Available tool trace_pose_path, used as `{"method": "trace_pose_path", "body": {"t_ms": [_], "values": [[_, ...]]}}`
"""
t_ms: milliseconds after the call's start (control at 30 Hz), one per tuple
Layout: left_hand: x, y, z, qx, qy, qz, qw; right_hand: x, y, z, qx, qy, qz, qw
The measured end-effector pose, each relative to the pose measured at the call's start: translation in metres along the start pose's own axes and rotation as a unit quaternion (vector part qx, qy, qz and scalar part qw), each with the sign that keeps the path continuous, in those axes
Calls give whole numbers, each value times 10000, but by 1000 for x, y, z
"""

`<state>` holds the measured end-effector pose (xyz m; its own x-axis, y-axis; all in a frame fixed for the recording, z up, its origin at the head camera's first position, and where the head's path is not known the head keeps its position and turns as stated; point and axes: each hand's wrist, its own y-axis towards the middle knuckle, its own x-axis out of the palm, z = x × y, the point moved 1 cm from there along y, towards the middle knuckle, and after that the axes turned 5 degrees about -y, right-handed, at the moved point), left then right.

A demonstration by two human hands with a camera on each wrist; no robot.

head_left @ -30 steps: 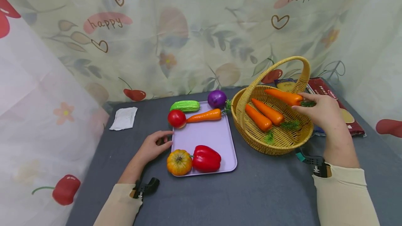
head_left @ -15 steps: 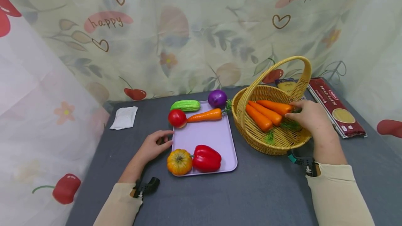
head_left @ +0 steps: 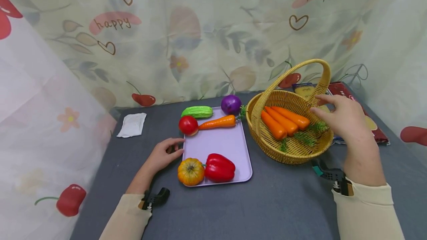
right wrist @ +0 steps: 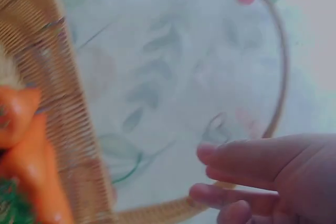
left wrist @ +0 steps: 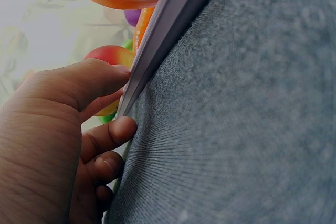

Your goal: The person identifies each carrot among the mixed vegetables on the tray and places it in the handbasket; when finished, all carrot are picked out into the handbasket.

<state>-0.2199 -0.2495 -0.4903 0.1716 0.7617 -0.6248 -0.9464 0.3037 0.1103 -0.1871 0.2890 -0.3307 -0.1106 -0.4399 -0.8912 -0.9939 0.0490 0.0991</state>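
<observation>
Over the right rim of the wicker basket (head_left: 290,156), my right hand (head_left: 345,116) holds nothing, thumb and fingers apart beside the handle. Inside the basket three orange carrots (head_left: 281,119) lie side by side, green tops toward that hand. My left hand (head_left: 163,155) rests on the table with relaxed fingers, thumb and index fingertip right at the left edge of the lilac tray (head_left: 213,143). On the tray are a carrot (head_left: 218,122), a red pepper (head_left: 220,167), a small orange pumpkin (head_left: 191,171), a red tomato-like fruit (head_left: 188,125), a ridged green vegetable (head_left: 197,112) and a purple onion (head_left: 231,104).
A white folded cloth or packet (head_left: 131,125) lies at the table's back left. Behind and right of the basket are a dark red pasta packet (head_left: 378,134) and another yellowish packet (head_left: 303,90). The basket's tall arched handle (head_left: 287,75) stands up. A patterned curtain (head_left: 213,47) hangs behind.
My right hand has laid a carrot beside the two others in the basket, let it go, and drawn back up to the right. The left hand has stayed in place.
</observation>
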Motion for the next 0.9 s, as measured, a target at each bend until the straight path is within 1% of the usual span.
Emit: {"method": "trace_pose_path", "body": {"t_ms": [133, 233, 300, 400, 500, 567, 667, 800, 900], "values": [[1, 0, 0, 24, 13, 9, 10000, -11, -16, -17, -122, 158, 700, 9973], [1, 1, 0, 24, 23, -6, 10000, -18, -30, -32, -436, 282, 1395, 9889], [0, 1, 0, 9, 29, 6, 10000, -21, -40, -42, -751, 439, 1886, 9782], [-1, 2, 0, 15, 26, 19, 10000, -21, -52, -57, -1323, 768, 2569, 9542], [-3, 3, 0, 32, 38, 14, 10000, -18, -62, -75, -1791, 1058, 2978, 9317], [-3, 3, 0, 46, 43, 15, 10000, -13, -66, -88, -1994, 1182, 3123, 9213], [-2, 2, 0, 73, 34, 22, 10000, -5, -72, -106, -2222, 1309, 3190, 9120], [-1, 1, 0, 106, 18, 44, 9999, 9, -75, -127, -2499, 1440, 3138, 9046], [0, 1, 0, 111, -5, 34, 9999, 23, -74, -138, -2745, 1438, 2962, 9034]]}}
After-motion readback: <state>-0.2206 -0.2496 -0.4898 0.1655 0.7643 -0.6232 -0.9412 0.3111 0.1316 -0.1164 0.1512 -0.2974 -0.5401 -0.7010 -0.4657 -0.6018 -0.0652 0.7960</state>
